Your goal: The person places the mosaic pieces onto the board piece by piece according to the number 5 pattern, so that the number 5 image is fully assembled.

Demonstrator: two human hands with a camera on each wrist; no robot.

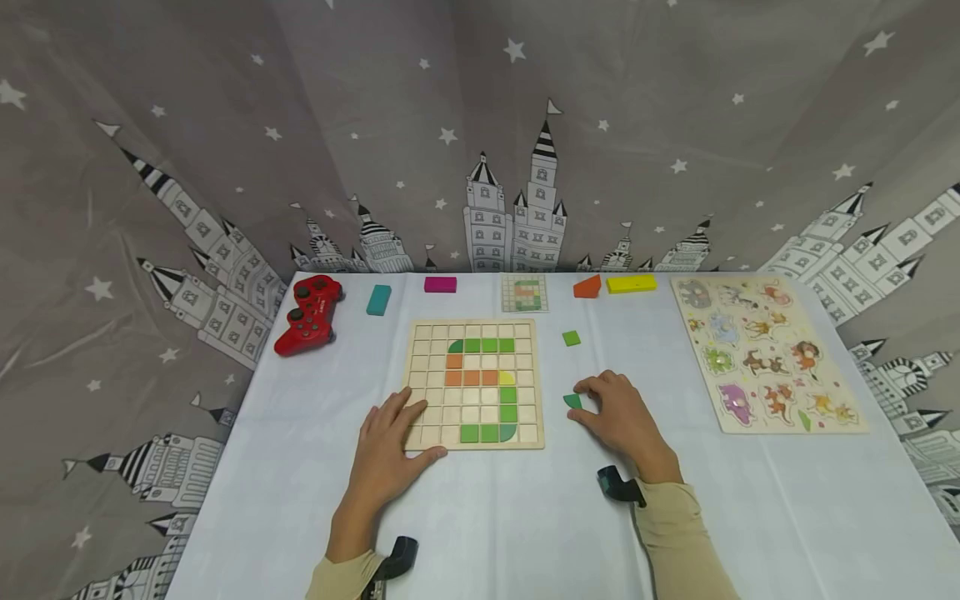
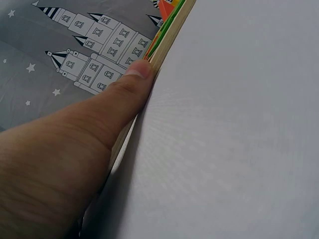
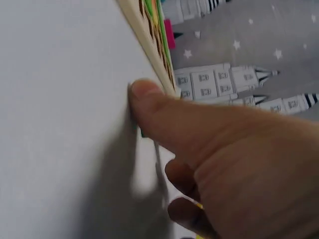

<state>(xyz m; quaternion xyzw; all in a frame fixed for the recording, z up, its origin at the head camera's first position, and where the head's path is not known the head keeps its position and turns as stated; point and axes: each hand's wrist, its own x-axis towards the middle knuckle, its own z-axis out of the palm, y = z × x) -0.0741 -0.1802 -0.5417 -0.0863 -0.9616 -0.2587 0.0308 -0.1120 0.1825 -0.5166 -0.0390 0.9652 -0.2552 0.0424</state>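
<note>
A wooden grid board [image 1: 437, 417] lies at the middle of the table, with green, orange and yellow tiles set in several squares. My left hand [image 1: 386, 450] rests at its lower left corner, fingers extended over the squares. The left thumb [image 2: 134, 79] lies against the board's front edge. To the right of the board, my right hand [image 1: 626, 421] pinches a dark green quarter-round tile [image 1: 572, 401] between thumb and fingers. In the right wrist view the thumb hides nearly all of that tile. A loose green square tile [image 1: 572, 337] lies farther back.
Behind the board stands a small pattern card [image 1: 524, 293]. Along the back are a red game controller [image 1: 309, 315] and teal [image 1: 378, 300], magenta [image 1: 440, 285], orange [image 1: 587, 287] and yellow [image 1: 632, 284] blocks. An animal puzzle board [image 1: 765, 400] lies on the right.
</note>
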